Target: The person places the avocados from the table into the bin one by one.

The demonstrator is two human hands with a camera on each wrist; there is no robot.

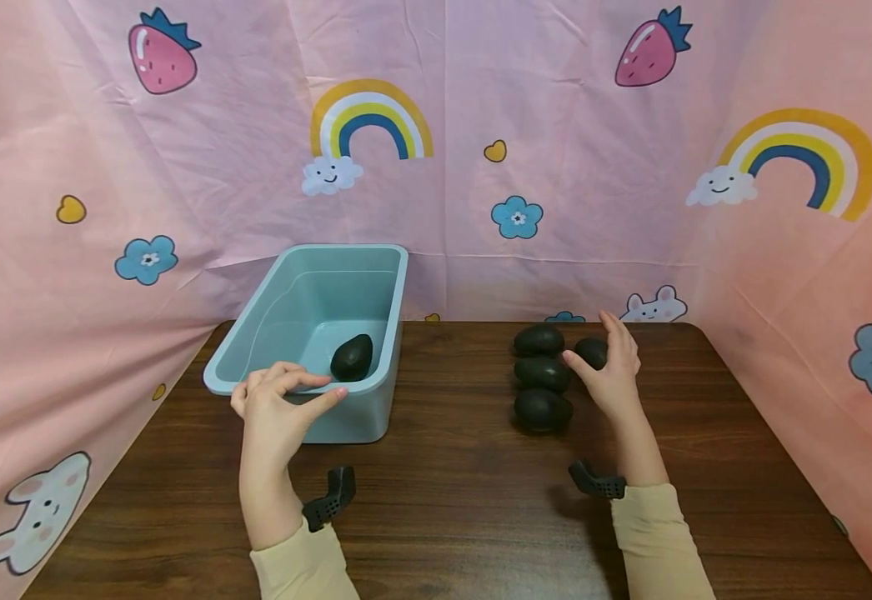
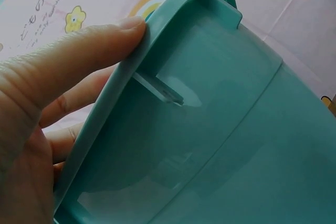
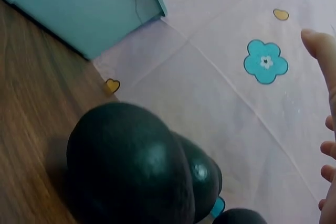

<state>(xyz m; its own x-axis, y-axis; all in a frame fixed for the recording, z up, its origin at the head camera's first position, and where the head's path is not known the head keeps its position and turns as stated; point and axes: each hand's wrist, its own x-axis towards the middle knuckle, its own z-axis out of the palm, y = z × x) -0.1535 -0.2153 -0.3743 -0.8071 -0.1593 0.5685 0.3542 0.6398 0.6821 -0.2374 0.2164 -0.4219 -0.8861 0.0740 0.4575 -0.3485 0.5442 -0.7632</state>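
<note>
My left hand is at the near rim of a light blue plastic bin, pinching that rim between thumb and fingers. In the left wrist view the thumb lies against the rim's edge, with other fingers behind it. One dark avocado lies inside the bin. On the right, three dark avocados stand in a column. Beside them is another avocado, with my right hand spread around it, thumb and fingers apart. Whether the right hand touches it I cannot tell.
The dark wooden table holds the bin at left and the loose avocados at right. A pink patterned cloth hangs around the back and sides. Each wrist wears a black camera mount.
</note>
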